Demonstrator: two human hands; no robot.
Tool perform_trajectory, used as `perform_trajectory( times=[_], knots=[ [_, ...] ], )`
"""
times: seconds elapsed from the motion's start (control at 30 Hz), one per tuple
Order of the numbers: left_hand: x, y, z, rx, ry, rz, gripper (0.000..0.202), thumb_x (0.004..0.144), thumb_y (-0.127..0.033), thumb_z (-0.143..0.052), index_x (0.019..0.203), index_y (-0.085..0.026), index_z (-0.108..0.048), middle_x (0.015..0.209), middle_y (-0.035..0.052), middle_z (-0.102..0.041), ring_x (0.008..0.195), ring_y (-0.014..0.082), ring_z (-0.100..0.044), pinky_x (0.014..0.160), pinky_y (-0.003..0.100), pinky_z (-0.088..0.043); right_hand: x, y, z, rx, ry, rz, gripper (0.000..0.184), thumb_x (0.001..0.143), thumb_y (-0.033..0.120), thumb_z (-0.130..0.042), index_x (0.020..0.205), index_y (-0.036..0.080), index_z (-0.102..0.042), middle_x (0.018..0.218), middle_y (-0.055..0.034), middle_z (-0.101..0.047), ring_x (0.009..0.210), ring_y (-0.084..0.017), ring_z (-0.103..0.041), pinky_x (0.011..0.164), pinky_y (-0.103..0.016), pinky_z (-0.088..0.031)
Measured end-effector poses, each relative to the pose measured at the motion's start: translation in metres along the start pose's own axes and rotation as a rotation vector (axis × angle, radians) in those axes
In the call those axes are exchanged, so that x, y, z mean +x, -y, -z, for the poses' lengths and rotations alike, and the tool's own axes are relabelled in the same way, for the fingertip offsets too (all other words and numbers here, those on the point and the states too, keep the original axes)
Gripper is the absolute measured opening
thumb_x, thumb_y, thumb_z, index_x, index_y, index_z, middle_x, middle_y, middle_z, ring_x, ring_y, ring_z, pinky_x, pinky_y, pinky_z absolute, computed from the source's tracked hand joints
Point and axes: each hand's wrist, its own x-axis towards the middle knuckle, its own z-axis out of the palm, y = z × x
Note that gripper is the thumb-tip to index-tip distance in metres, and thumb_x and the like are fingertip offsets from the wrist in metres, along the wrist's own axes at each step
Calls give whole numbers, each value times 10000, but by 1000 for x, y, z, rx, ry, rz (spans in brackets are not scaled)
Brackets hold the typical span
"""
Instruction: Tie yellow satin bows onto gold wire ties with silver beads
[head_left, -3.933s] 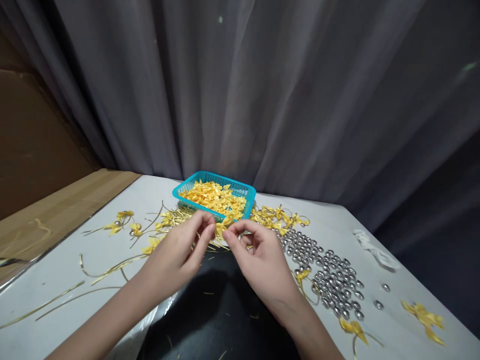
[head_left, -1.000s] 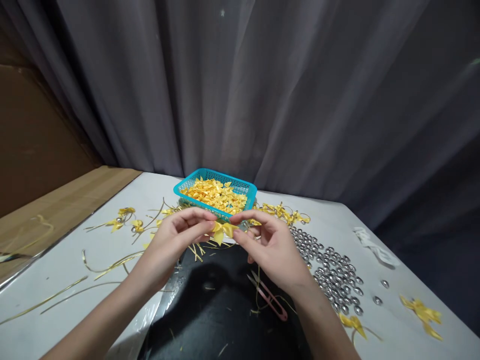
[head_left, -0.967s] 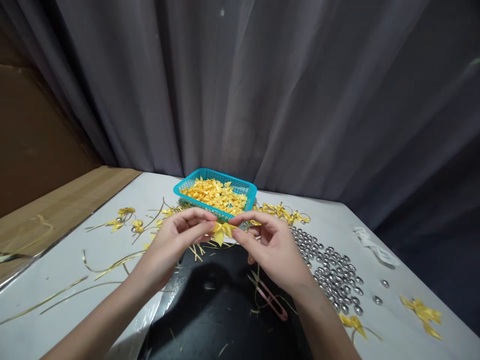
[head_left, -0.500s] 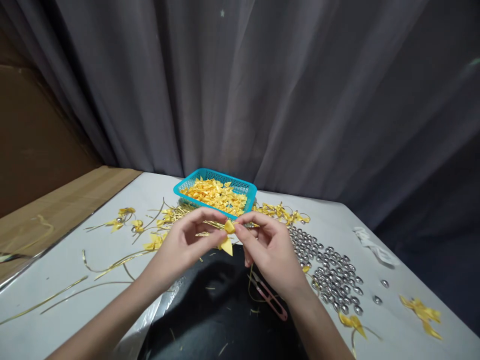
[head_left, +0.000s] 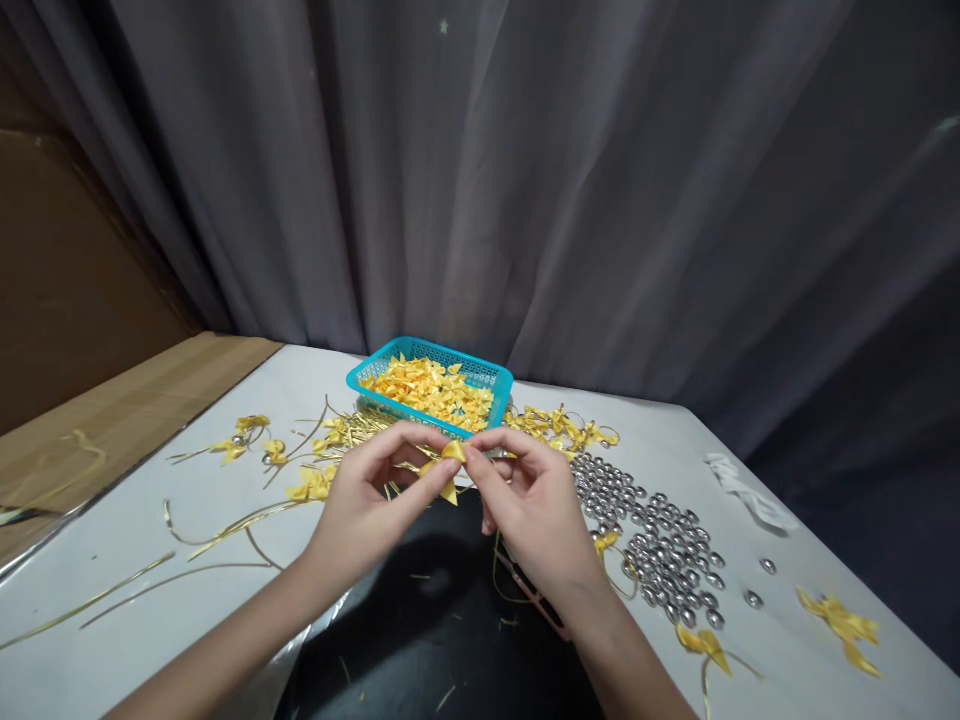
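Observation:
Between the fingertips of both hands is a small yellow ribbon bow (head_left: pixel 454 452), held up over the front of a black mat (head_left: pixel 420 620). My left hand (head_left: pixel 386 480) pinches it from the left with thumb and forefinger. From the right, my right hand (head_left: pixel 521 490) pinches its other side. One pointed ribbon tail hangs below the left thumb; the rest of the bow is partly covered by fingers. Under the right wrist lie pink-handled thread snips (head_left: pixel 551 615), mostly hidden by the hand. A thin gold cord (head_left: pixel 502 590) curves beside them.
A blue plastic basket (head_left: pixel 360 378) full of yellow ribbon bows stands at the back. Many silver beads (head_left: pixel 675 550) spread to the right. Gold cords (head_left: pixel 240 525) and loose bows lie left. A crumpled white wrapper (head_left: pixel 750 495) and a yellow bow (head_left: pixel 840 625) lie far right.
Both hands have shifted slightly, and the bow has turned in the fingers, so less of its hanging tail shows. The right hand now covers more of the snips.

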Motion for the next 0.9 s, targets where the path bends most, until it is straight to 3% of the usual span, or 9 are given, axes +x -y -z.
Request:
perform_trajectory(
  times=[0.2,0.3,0.4,0.57,0.77,0.9],
  knots=[
    [-6,3,0,148,-85,-219,46,797,-198,-617,780,-207,-659,872,46,-647,849,172,-605,648,230,-493,-2,0,0,6,2,-19,175,730,310,-629,767,146,-581,457,69,-413,364,-51,-376,362,-174,-285],
    [-7,5,0,166,-138,-260,57,793,-182,-619,764,-211,-658,888,47,-624,866,174,-589,636,222,-479,-3,0,-1,12,12,-28,188,739,325,-619,766,146,-568,446,72,-395,364,-52,-370,363,-173,-276],
    [-6,4,-2,19,-123,-144,45,809,-243,-606,788,-209,-628,922,35,-579,813,155,-571,565,198,-475,-4,-1,-3,17,6,-26,196,739,334,-613,752,147,-558,460,70,-388,374,-47,-356,365,-171,-281],
    [0,2,-3,-229,-79,117,121,816,-332,-599,834,-213,-592,801,-20,-532,623,89,-500,509,162,-447,-2,-5,-7,-35,38,1,179,745,322,-592,736,146,-555,509,51,-429,396,-48,-361,367,-171,-309],
    [4,-3,4,-140,64,137,92,758,-258,-670,759,-187,-611,751,-15,-591,695,104,-555,622,178,-466,0,-3,1,-111,-35,150,196,752,331,-616,791,141,-585,744,-20,-572,453,-40,-397,378,-171,-325],
    [5,-5,4,-147,87,114,88,744,-237,-680,755,-183,-612,781,-3,-606,776,123,-583,706,204,-483,2,0,5,-113,41,120,161,738,305,-639,745,149,-600,637,10,-542,421,-38,-388,361,-167,-314]
  ],
)
